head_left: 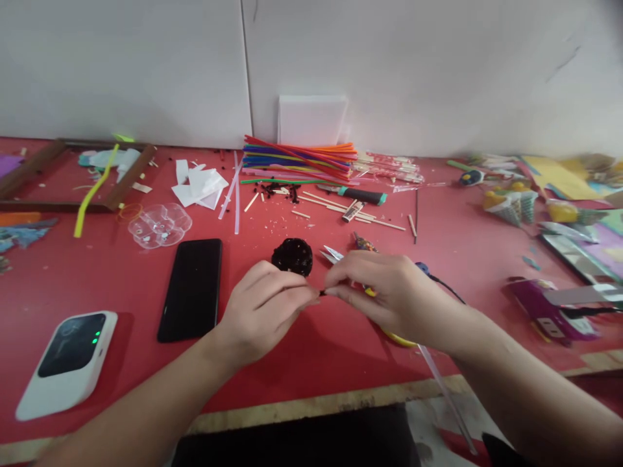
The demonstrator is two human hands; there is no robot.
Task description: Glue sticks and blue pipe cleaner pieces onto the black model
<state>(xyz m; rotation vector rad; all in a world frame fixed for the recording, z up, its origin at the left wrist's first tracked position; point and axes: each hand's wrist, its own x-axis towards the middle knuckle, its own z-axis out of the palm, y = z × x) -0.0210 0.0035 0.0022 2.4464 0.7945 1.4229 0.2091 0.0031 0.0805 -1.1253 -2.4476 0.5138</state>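
Over the red table, my left hand (270, 308) and my right hand (389, 285) meet fingertip to fingertip. Between them is a tiny dark piece (322, 293), pinched from both sides and too small to name. A round black fuzzy coil (292, 256) lies just beyond my left fingers. Scissors with silver blades (333, 254) and yellow handles lie partly under my right hand. Also half hidden by that hand is a tool with a dark cable (445, 285), its kind unclear.
Behind lie a bundle of coloured pipe cleaners (299, 159), thin wooden sticks (360, 211) and a green-black utility knife (363, 195). To the left are a black phone (191, 288), a white device with a screen (68, 363) and a clear plastic palette (159, 226). A purple power strip (555, 311) stands right.
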